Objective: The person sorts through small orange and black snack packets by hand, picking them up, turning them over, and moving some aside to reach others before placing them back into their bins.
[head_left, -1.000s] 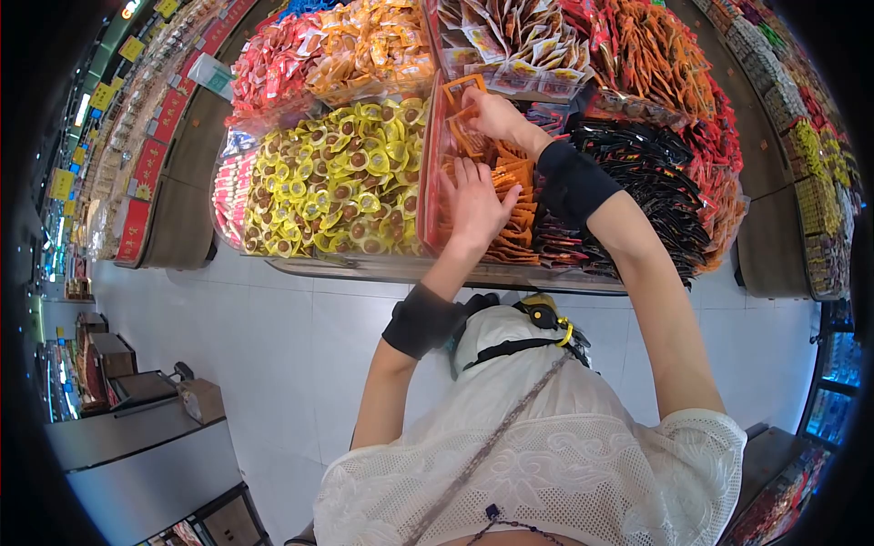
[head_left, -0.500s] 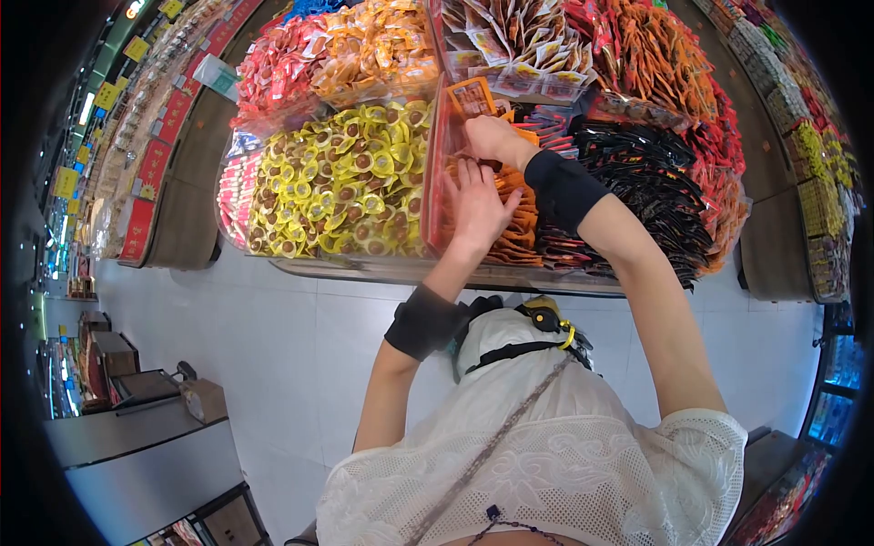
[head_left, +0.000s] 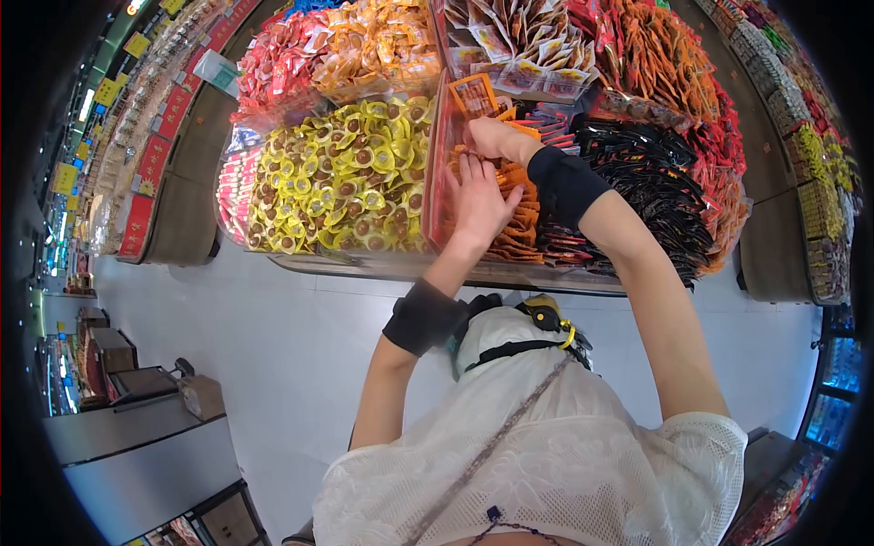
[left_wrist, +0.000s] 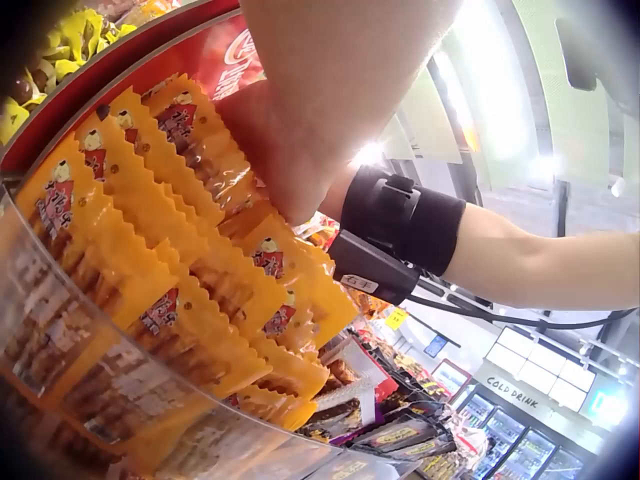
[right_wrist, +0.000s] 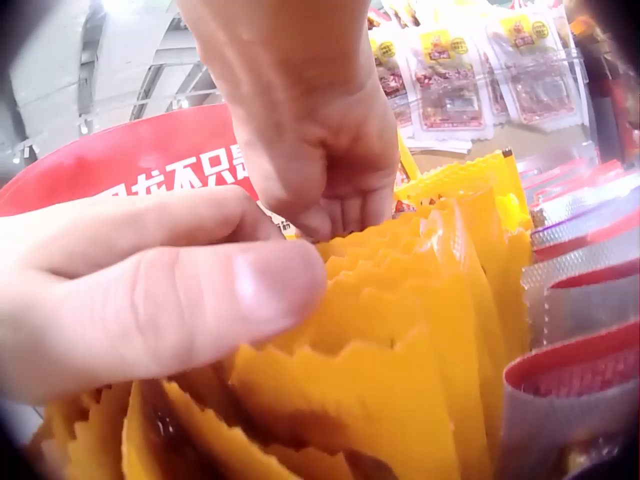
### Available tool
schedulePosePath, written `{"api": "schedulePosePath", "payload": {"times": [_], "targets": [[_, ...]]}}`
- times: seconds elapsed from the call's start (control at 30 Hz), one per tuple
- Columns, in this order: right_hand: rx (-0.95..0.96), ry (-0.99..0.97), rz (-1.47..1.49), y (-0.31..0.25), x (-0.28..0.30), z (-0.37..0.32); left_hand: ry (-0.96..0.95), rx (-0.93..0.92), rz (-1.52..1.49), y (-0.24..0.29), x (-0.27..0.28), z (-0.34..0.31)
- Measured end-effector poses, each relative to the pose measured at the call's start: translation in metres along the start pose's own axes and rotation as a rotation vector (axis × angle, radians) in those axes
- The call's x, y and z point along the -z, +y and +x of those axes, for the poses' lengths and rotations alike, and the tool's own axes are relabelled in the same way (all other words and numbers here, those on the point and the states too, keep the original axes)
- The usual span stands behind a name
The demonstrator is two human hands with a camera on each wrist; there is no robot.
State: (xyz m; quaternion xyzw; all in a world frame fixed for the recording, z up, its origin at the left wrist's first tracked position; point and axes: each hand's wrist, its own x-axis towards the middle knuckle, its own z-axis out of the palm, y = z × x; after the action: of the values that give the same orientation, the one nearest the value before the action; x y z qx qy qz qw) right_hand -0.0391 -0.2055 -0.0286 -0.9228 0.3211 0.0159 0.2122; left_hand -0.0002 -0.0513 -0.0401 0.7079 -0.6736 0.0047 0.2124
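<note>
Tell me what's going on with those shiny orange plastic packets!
A person in a white patterned top has both bare hands at the bunched shiny orange plastic packets. The left hand lies against them, thumb apart; the right hand is just beyond it, fingers curled down. Whether it grips a packet is hidden.

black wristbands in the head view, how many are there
2: the left wristband just behind the left hand, the right wristband just behind the right hand. None seem hidden.
</note>
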Motion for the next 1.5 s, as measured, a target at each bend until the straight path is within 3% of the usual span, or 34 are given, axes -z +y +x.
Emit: {"api": "schedulePosePath", "payload": {"times": [0.23, 0.33, 0.67, 0.77, 0.83, 1.03, 1.17, 1.23, 1.3, 1.33, 1.5], "targets": [[0.064, -0.085, 0.09, 0.013, 0.0, 0.003, -0.08, 0.033, -0.051, 0.001, 0.008, 0.002], [0.082, -0.107, 0.184, 0.021, -0.002, -0.002, 0.009, 0.054, -0.113, 0.001, 0.004, 0.003], [0.128, -0.225, 0.233, 0.019, 0.017, -0.037, -0.003, 0.062, 0.042, 0.003, -0.007, 0.014], [0.132, 0.06, 0.711, 0.049, 0.016, -0.031, 0.016, 0.021, 0.085, 0.0, -0.007, 0.011], [0.107, 0.254, 0.531, 0.05, 0.043, -0.035, -0.014, 0.024, 0.128, 0.002, -0.003, 0.013], [0.046, 0.406, 0.39, 0.069, 0.067, -0.028, 0.006, 0.029, 0.126, 0.002, -0.005, 0.013], [0.104, 0.285, 0.212, 0.051, 0.059, -0.033, 0.005, 0.031, 0.077, 0.003, -0.002, 0.014], [0.259, 0.205, 0.173, 0.043, 0.043, -0.026, 0.002, 0.033, 0.08, 0.003, -0.002, 0.014], [0.334, 0.212, -0.055, 0.031, 0.028, -0.023, -0.011, 0.036, 0.08, 0.004, 0.001, 0.014], [0.24, 0.153, -0.199, 0.022, 0.024, -0.021, -0.023, 0.042, 0.08, 0.004, 0.001, 0.015], [0.27, 0.128, -0.607, 0.01, 0.009, 0.002, -0.086, 0.068, 0.081, 0.006, 0.005, 0.016]]}}
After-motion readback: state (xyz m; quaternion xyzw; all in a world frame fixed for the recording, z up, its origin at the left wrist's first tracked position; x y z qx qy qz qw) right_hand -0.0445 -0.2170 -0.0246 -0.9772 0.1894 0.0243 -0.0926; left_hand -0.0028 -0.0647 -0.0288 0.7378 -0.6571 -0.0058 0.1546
